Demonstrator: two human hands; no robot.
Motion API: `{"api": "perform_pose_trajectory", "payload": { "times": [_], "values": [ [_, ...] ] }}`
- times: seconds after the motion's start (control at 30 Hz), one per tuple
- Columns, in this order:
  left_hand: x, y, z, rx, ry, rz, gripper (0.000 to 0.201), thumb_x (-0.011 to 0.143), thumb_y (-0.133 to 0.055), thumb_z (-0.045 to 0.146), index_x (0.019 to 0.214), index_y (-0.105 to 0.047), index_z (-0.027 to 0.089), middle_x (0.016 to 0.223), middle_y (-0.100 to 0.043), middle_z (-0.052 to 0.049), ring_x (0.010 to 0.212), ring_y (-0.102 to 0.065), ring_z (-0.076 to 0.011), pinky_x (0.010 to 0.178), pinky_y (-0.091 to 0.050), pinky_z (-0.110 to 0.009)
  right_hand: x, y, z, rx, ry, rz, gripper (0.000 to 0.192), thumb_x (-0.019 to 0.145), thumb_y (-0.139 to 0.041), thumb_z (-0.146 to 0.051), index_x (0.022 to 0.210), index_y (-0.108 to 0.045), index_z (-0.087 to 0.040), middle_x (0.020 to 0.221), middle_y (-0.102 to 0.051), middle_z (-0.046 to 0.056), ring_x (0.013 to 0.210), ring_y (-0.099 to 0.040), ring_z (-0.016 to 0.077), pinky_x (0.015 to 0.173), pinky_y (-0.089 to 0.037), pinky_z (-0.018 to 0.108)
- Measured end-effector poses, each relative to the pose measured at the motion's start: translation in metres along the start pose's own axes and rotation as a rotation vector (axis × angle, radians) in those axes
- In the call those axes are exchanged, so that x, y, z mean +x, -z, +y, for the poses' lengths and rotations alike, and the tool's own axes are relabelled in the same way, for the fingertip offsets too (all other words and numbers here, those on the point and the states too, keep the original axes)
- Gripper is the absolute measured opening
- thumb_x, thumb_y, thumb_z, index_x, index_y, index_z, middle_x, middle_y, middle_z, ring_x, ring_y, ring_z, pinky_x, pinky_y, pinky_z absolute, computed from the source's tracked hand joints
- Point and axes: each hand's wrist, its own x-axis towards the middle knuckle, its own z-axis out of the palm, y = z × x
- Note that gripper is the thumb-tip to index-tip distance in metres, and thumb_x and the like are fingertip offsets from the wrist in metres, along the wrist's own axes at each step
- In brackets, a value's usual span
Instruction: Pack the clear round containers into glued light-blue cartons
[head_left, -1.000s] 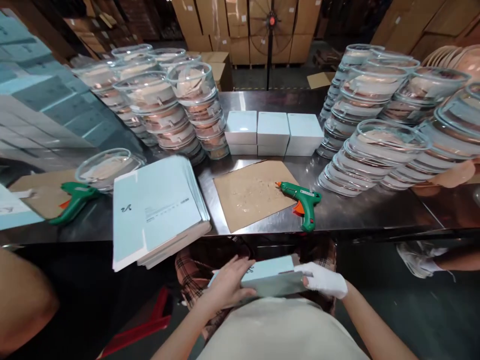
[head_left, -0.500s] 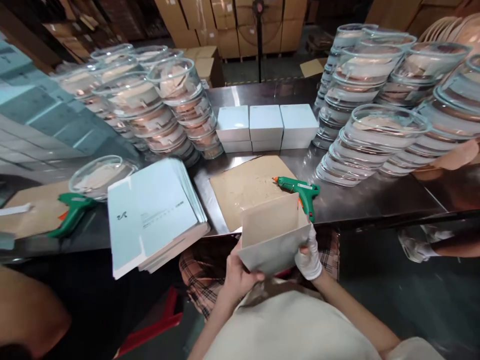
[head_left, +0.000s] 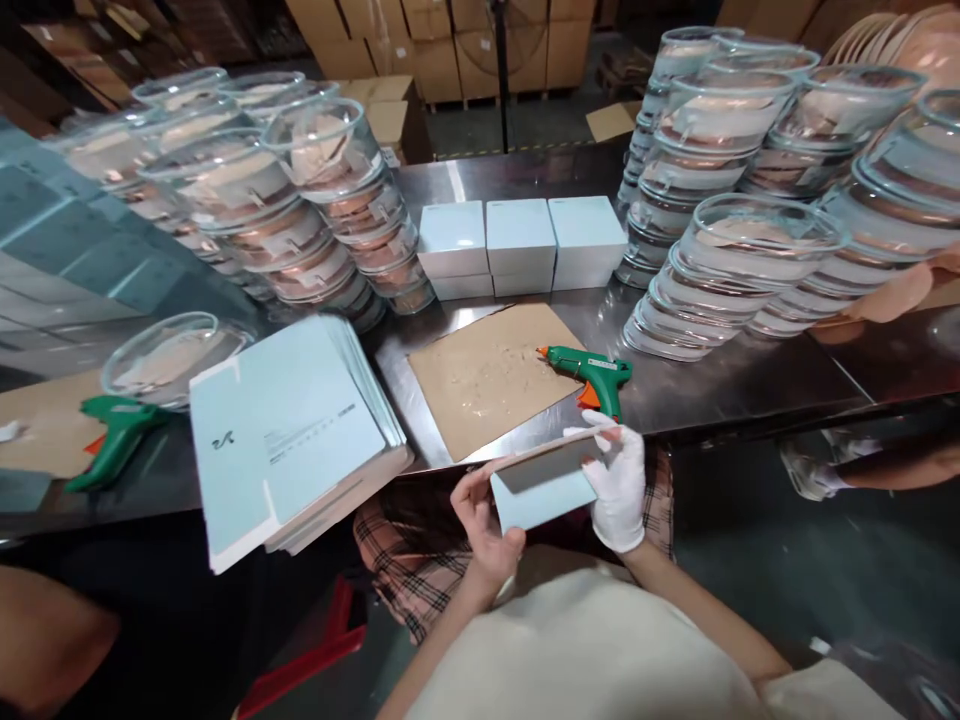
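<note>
White-gloved fingers of the right hand [head_left: 621,490] and bare ones of the left hand [head_left: 489,530] are closed on opposite ends of a pale-blue box [head_left: 547,502], held at the near edge of the worktop [head_left: 675,395]; beyond, a green glue gun [head_left: 596,370] is laid partly on cardboard [head_left: 487,380]

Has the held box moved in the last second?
Yes, forward: a second ago the held box sat short of the front edge of the metal table in view; it now overlaps that edge.
</note>
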Motion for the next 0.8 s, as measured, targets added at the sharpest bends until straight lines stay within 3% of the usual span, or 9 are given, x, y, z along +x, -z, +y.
{"api": "perform_pose_trajectory", "payload": {
  "times": [0.07, 0.17, 0.3, 0.37, 0.43, 0.5, 0.6, 0.67, 0.8],
  "values": [
    [0.008, 0.004, 0.007, -0.009, -0.121, -0.081, 0.061, 0.093, -0.062, 0.074, 0.129, -0.063, 0.024, 0.135, -0.061, -0.017, 0.122, -0.068, -0.0302, 0.098, -0.059, -0.046, 0.008, 0.005, -0.002, 0.06, -0.026, 0.062, 0.059, 0.09, -0.065, -0.036, 0.142, -0.04, -0.028, 0.147, -0.061, 0.015, 0.129, -0.065, 0.0267, 0.11, -0.053, 0.044],
    [0.019, 0.021, 0.01, 0.12, -0.172, -0.198, 0.036, 0.09, -0.078, 0.054, 0.109, -0.076, 0.023, 0.128, -0.066, -0.014, 0.118, -0.069, -0.0289, 0.096, -0.059, -0.041, 0.032, 0.029, -0.004, -0.089, -0.075, -0.077, 0.047, 0.096, -0.058, -0.043, 0.139, -0.049, -0.025, 0.143, -0.065, 0.015, 0.119, -0.07, 0.0252, 0.105, -0.056, 0.041],
    [0.023, 0.041, 0.004, 0.19, -0.097, -0.039, 0.027, 0.091, -0.079, 0.048, 0.103, -0.08, 0.023, 0.12, -0.068, -0.011, 0.114, -0.07, -0.0271, 0.093, -0.059, -0.038, 0.086, 0.054, -0.016, -0.753, -0.173, -0.126, 0.048, 0.1, -0.049, -0.059, 0.117, -0.069, -0.02, 0.125, -0.074, 0.017, 0.113, -0.072, 0.0334, 0.105, -0.054, 0.05],
    [0.023, 0.042, 0.002, 0.186, -0.101, -0.025, 0.028, 0.09, -0.081, 0.048, 0.103, -0.08, 0.023, 0.118, -0.068, -0.01, 0.113, -0.069, -0.0266, 0.094, -0.059, -0.038, 0.112, 0.051, -0.021, -1.09, -0.301, -0.214, 0.051, 0.094, -0.06, -0.062, 0.112, -0.072, -0.016, 0.121, -0.075, 0.021, 0.114, -0.072, 0.0404, 0.101, -0.053, 0.055],
    [0.024, 0.038, 0.002, 0.185, -0.107, -0.035, 0.03, 0.089, -0.081, 0.05, 0.103, -0.081, 0.023, 0.117, -0.068, -0.01, 0.115, -0.068, -0.0276, 0.097, -0.058, -0.039, 0.129, 0.044, -0.02, -1.232, -0.392, -0.276, 0.048, 0.084, -0.075, -0.054, 0.107, -0.072, -0.013, 0.117, -0.075, 0.024, 0.11, -0.073, 0.0428, 0.095, -0.055, 0.052],
    [0.023, 0.033, 0.001, 0.177, -0.076, -0.013, 0.034, 0.089, -0.08, 0.053, 0.102, -0.08, 0.023, 0.118, -0.067, -0.011, 0.117, -0.067, -0.0283, 0.098, -0.057, -0.041, 0.138, 0.04, -0.016, -1.05, -0.452, -0.232, 0.036, 0.071, -0.084, -0.038, 0.094, -0.073, -0.013, 0.102, -0.077, 0.022, 0.098, -0.075, 0.0379, 0.084, -0.056, 0.044],
    [0.024, 0.029, 0.0, 0.117, -0.005, 0.068, 0.039, 0.089, -0.078, 0.06, 0.101, -0.079, 0.022, 0.116, -0.067, -0.011, 0.113, -0.067, -0.0272, 0.095, -0.057, -0.039, 0.14, 0.045, -0.009, -0.57, -0.537, -0.194, 0.021, 0.064, -0.079, -0.031, 0.071, -0.063, -0.018, 0.067, -0.069, 0.009, 0.067, -0.067, 0.0241, 0.062, -0.051, 0.033],
    [0.026, 0.028, 0.0, 0.076, 0.025, 0.09, 0.042, 0.088, -0.077, 0.062, 0.102, -0.078, 0.022, 0.111, -0.067, -0.009, 0.108, -0.068, -0.0261, 0.092, -0.057, -0.037, 0.135, 0.05, -0.01, -0.385, -0.527, -0.175, 0.025, 0.066, -0.076, -0.035, 0.071, -0.057, -0.021, 0.058, -0.063, 0.003, 0.056, -0.059, 0.0177, 0.055, -0.048, 0.029],
    [0.034, 0.026, 0.007, 0.109, 0.056, 0.071, 0.038, 0.088, -0.079, 0.057, 0.104, -0.079, 0.023, 0.109, -0.067, -0.009, 0.106, -0.067, -0.0258, 0.091, -0.056, -0.037, 0.113, 0.047, -0.028, -0.014, -0.327, 0.007, 0.042, 0.064, -0.085, -0.046, 0.084, -0.056, -0.023, 0.063, -0.065, -0.001, 0.057, -0.059, 0.0156, 0.055, -0.049, 0.028]
  ]
}}
